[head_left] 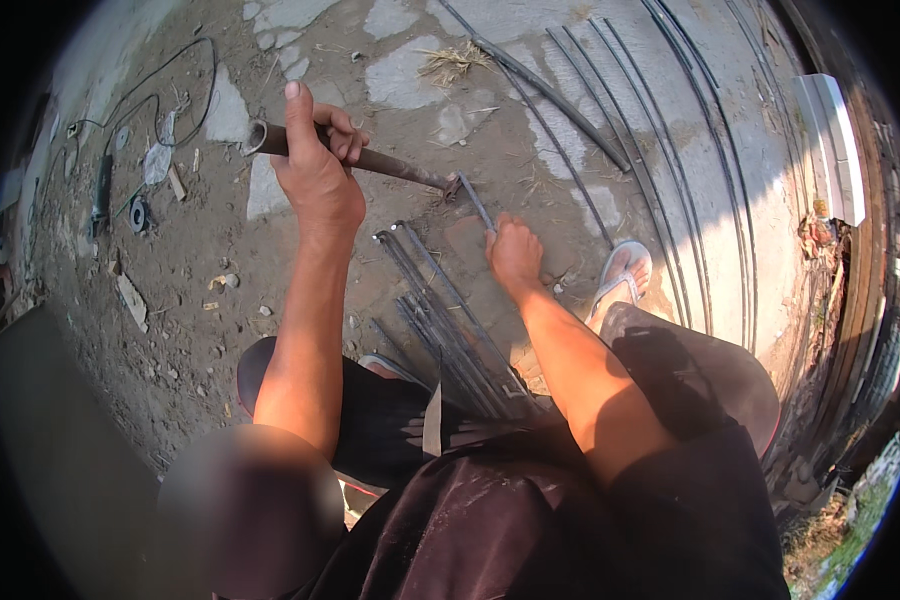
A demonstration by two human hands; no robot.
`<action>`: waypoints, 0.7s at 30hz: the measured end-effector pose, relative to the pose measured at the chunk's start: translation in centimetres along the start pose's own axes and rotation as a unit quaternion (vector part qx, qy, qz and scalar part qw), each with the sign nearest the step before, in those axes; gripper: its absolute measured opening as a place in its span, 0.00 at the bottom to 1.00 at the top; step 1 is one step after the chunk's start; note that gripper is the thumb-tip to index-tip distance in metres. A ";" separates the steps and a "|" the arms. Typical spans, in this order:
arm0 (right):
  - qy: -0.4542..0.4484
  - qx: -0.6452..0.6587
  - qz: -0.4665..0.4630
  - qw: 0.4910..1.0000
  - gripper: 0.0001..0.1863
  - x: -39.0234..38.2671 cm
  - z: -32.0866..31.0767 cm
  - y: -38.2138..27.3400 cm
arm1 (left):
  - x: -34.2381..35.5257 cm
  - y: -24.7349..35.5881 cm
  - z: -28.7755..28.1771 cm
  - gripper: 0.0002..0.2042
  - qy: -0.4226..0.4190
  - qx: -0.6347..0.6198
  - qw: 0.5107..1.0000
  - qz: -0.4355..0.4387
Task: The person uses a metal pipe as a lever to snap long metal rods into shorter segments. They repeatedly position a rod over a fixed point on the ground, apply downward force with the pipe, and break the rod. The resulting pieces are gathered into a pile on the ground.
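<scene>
My left hand (315,175) is closed round a rusty metal pipe (395,167), thumb pointing up along its wide open end. The pipe slants down to the right, and its narrower far end meets a thin metal rod (475,200) close to the ground. My right hand (515,252) is closed on that rod a short way below the meeting point. Whether the rod sits inside the pipe's end or only touches it, I cannot tell. Between my legs lies a bundle of cut metal rods (450,320), partly hidden by my clothes.
Several long rods (660,130) and a thicker dark bar (560,98) lie across the ground ahead and right. My sandalled right foot (625,272) is beside them. At left are a dark power tool (101,195), its black cable (213,75) and a round disc (139,214). A white panel (832,150) stands far right.
</scene>
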State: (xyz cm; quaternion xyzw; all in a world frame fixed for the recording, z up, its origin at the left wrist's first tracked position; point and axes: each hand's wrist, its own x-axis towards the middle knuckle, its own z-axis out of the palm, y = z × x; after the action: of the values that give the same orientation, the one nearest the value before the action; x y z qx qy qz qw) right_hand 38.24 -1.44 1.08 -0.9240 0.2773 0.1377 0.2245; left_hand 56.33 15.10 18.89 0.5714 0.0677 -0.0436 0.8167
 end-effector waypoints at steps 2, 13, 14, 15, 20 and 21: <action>-0.004 -0.014 0.013 1.000 0.13 -0.7 -0.5 -0.4 | 0.9 0.2 -0.5 0.26 -0.004 -0.027 0.999 -0.021; -0.015 -0.005 0.097 0.995 0.15 -0.4 -1.2 -0.7 | 5.9 -0.2 -9.9 0.11 0.225 -0.102 0.960 -0.131; -0.013 0.007 0.097 0.995 0.15 -0.2 -0.9 -0.6 | 5.5 -0.6 -9.4 0.11 0.254 -0.086 0.956 -0.123; -0.013 0.018 0.102 0.995 0.15 -0.2 -0.3 -0.2 | 5.2 -1.3 -8.8 0.11 0.280 -0.067 0.950 -0.119; -0.020 0.069 0.120 0.990 0.15 -0.5 -0.1 -0.2 | 6.8 -5.1 -15.1 0.17 0.360 -0.078 0.915 -0.165; -0.024 0.079 0.122 0.989 0.16 -0.6 -0.5 -0.6 | 7.1 -5.3 -16.7 0.18 0.378 -0.084 0.904 -0.181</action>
State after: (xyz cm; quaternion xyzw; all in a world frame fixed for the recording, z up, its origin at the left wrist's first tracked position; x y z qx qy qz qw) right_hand 38.19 -1.02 1.96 -0.8592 0.3921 0.1638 0.2851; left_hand 61.53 28.97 7.22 0.4526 0.4767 0.0341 0.7529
